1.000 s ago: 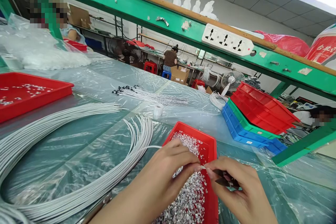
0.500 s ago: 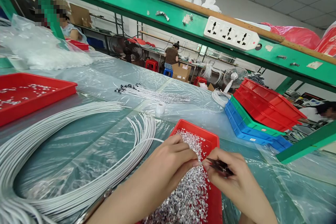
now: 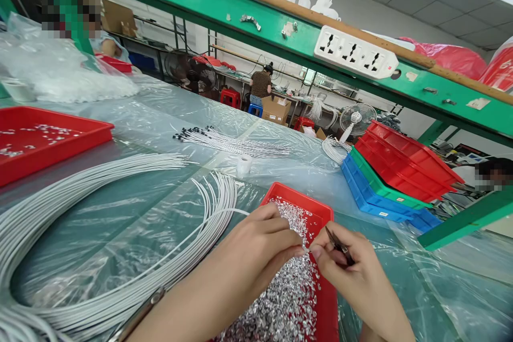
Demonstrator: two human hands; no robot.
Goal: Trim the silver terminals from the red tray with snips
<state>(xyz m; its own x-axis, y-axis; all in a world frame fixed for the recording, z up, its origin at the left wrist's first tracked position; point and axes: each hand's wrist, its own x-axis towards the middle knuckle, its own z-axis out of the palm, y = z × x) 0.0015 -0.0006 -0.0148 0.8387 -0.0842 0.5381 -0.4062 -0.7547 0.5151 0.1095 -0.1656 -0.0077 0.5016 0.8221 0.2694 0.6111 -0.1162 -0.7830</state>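
Observation:
My left hand (image 3: 266,243) is closed around the end of a white cable (image 3: 236,210) that loops over from the bundle of white cables (image 3: 168,278). Fingertip to fingertip with it, my right hand (image 3: 356,267) pinches at the cable's end; a tiny pale bit shows between them. Tucked in the right hand is a dark pointed tool (image 3: 340,245), its tip angled up and left, its exact kind unclear. Both hands are above a red tray (image 3: 327,304) heaped with small shiny silver pieces (image 3: 280,294).
Another red tray (image 3: 48,155) holds scattered small pieces at left. Black-tipped cables (image 3: 232,141) lie farther back, near a white roll (image 3: 243,164). Stacked plastic bins (image 3: 401,171) stand at right. A green beam with a power strip (image 3: 355,52) crosses overhead. People sit in the background.
The dark tool has swung in my right hand: its tip pointed left at the fingertips and now points up and away from them. My left hand stays nearly still on the cable.

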